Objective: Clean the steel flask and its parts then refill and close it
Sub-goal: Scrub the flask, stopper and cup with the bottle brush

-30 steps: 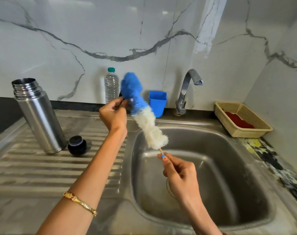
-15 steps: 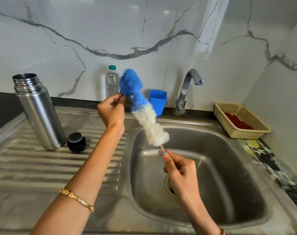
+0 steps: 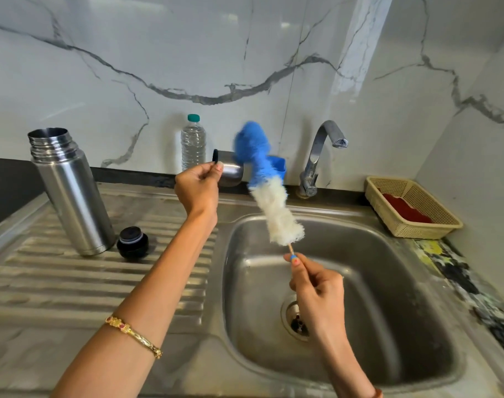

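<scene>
Your left hand (image 3: pixel 197 186) grips the cup (image 3: pixel 230 175) sideways, mouth toward the brush (image 3: pixel 269 188); right hand (image 3: pixel 317 285) pinches its handle, ready to scrub over the sink (image 3: pixel 417 297).

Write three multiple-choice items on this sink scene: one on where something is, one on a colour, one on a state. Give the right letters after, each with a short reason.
1. Where does the black stopper lie?
A. in the sink
B. on the draining board beside the flask
C. in the basket

2. What colour is the cap of the water bottle?
A. red
B. white
C. green

3. How is the flask standing?
A. open at the mouth
B. closed with its stopper
C. lying on its side

Answers:
1 B: the stopper rests on the ridged draining board, right next to the flask's base.
2 C: the cap at the bottle's top is green.
3 A: the threaded mouth is bare. The left hand holds the steel cup, and the right hand holds the brush by its handle over the sink.
</scene>
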{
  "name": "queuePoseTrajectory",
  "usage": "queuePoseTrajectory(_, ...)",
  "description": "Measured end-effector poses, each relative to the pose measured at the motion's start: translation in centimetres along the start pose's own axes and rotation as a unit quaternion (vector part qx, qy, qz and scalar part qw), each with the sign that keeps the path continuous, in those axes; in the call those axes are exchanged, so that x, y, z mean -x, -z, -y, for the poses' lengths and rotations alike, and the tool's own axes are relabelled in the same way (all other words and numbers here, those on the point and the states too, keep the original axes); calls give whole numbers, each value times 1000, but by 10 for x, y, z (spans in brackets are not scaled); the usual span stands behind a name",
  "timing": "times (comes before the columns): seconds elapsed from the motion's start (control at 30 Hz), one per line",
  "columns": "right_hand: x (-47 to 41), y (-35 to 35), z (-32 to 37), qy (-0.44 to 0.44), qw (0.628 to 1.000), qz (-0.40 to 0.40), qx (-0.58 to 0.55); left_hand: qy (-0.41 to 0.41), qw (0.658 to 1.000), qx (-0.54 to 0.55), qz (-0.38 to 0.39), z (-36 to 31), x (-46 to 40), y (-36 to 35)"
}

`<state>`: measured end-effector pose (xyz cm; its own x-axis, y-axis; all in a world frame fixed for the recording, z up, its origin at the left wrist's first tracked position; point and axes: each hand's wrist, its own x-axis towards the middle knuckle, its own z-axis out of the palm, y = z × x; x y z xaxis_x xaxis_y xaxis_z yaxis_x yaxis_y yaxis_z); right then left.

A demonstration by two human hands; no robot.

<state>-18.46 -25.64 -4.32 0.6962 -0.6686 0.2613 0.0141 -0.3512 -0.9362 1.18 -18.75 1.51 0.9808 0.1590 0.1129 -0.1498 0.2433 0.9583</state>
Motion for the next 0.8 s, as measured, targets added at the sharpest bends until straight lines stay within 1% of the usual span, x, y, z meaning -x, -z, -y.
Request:
queuePoseTrajectory(0.1,3,4,-7,-15,1000,11,5,1,1000,-21,-8,-7,-3,2)
queuePoseTrajectory(0.23,11,7,-6,-36,999,12,-36,24,1000,-11,-12,-16,-7,4)
queuePoseTrajectory(0.3,7,4,-3,-49,998,18,-43,16,1000,-8,-11,-19,-4,3)
queuePoseTrajectory(0.37,1,2,-3,-78,996,11,-50,-44,998,-37,15,-19,0,5)
queuePoseTrajectory(0.47,0,7,3,-107,989,19,-103,-149,981,-93,81,-21,3,9)
queuePoseTrajectory(0.5,1,8,5,-110,987,18,-118,-168,976,-98,94,-23,0,11)
queuePoseTrajectory(0.6,6,15,7,-123,980,19,-153,-189,968,-107,123,-26,-11,17)
queuePoseTrajectory(0.67,6,17,9,-125,981,21,-148,-219,959,-127,127,-24,-15,21)
queuePoseTrajectory(0.8,7,14,13,-87,988,16,-126,-281,930,-177,159,-9,-13,27)
